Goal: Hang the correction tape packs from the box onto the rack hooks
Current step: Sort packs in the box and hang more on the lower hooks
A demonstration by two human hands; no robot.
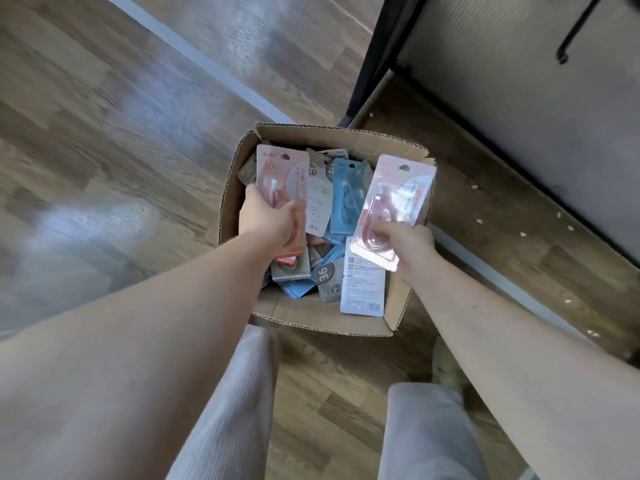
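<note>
Looking down past our own light trouser legs [225,403], we see an open cardboard box [346,138] standing on the wooden floor [104,133], its flaps spread outward. It holds a loose heap of correction tape packs [329,271]: blue, grey and white cards lying flat or leaning across one another, one grey card marked "36", another showing a red strip that reads "SMOOTH" upside down. Our left hand [273,220] is curled round the lower part of a pink pack [282,174], holding it upright above the left side of the heap. Our right hand [407,239] pinches the lower part of a second pink pack [394,206], thumb on its clear blister, the card tilted to the right over the box's right wall. Just beyond the box stands the dark post of the rack [377,57] with a pale back panel, and one black hook [571,36] shows at the upper right.
</note>
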